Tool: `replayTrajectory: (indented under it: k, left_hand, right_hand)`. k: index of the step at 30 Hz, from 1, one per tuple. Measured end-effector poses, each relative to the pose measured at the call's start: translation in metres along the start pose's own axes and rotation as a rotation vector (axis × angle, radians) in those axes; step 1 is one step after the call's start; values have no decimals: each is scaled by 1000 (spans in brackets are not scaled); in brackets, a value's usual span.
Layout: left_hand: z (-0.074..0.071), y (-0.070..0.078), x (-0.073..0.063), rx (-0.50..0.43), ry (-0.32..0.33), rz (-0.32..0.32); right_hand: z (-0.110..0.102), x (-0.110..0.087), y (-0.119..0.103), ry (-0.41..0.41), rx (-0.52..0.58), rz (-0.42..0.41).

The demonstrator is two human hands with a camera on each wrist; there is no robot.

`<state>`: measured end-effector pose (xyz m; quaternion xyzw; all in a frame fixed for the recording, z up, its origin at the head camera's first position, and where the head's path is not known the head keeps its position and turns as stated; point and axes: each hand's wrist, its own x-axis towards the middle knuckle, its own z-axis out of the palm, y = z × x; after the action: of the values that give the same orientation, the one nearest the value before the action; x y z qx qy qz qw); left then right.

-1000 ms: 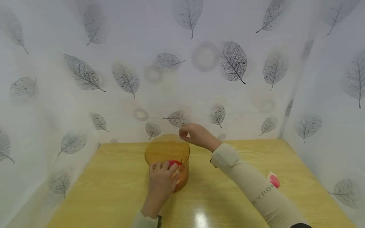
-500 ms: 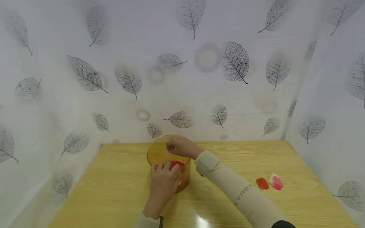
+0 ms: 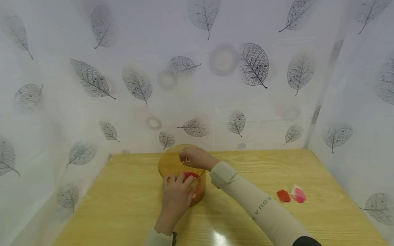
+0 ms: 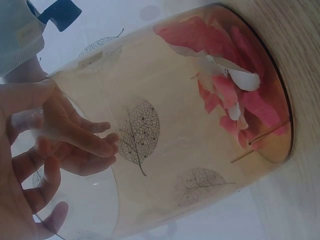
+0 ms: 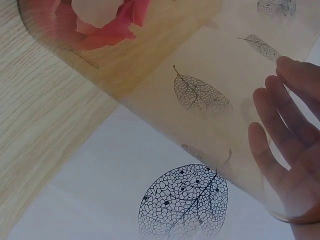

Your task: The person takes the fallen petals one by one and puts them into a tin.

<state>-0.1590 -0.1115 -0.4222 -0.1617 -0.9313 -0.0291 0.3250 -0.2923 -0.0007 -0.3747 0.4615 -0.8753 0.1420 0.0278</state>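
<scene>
A clear amber vase [image 3: 166, 165] stands toward the back of the table. My left hand [image 3: 173, 194] holds it at the near side, fingers bent over the rim and thumb outside the wall. Above the mouth is my right hand [image 3: 197, 158], palm down with fingers loosely bent and dipping inside the rim. In the right wrist view, the fingers [image 5: 272, 100] of that hand are spread apart with nothing between them. At the bottom of the vase lie several red, pink and white petals [image 4: 215, 90], with thin brown stems [image 4: 270, 132] beside them.
On the table [image 3: 129, 201], right of the right sleeve [image 3: 258, 200], lie a red petal [image 3: 283, 196] and a pink-and-white petal [image 3: 298, 194]. A pale leaf-patterned sheet [image 3: 215, 102] encloses the table at the back and sides.
My right hand moves left from the vase's right rim to over its mouth, then stays there. The red petal on the table comes into view from behind the sleeve. The left hand stays on the rim.
</scene>
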Motion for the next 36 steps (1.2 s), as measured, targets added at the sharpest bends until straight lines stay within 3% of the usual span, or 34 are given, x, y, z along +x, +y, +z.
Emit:
replayTrajectory:
  k: [8,15,20,24,28,36]
  left_hand:
    - [3,4,0,-17,6,4]
    - [4,8,2,-21,-12,13]
    - [0,6,3,8,-22,12]
    - [-2,1,2,21,-14,7]
    - [-2,-1,1,20,-10,9]
    - [-1,0,1,-3,-7,10]
  right_hand:
    - [-4,-9,2,14,37,-17]
    - [-41,-43,8,87,38,-45]
    - [-71,-91,16,177,-42,-57]
    - [-77,-137,30,187,-98,-45]
    - [-68,-189,49,146,-104,15]
    - [-27,-280,92,-1,-80,294]
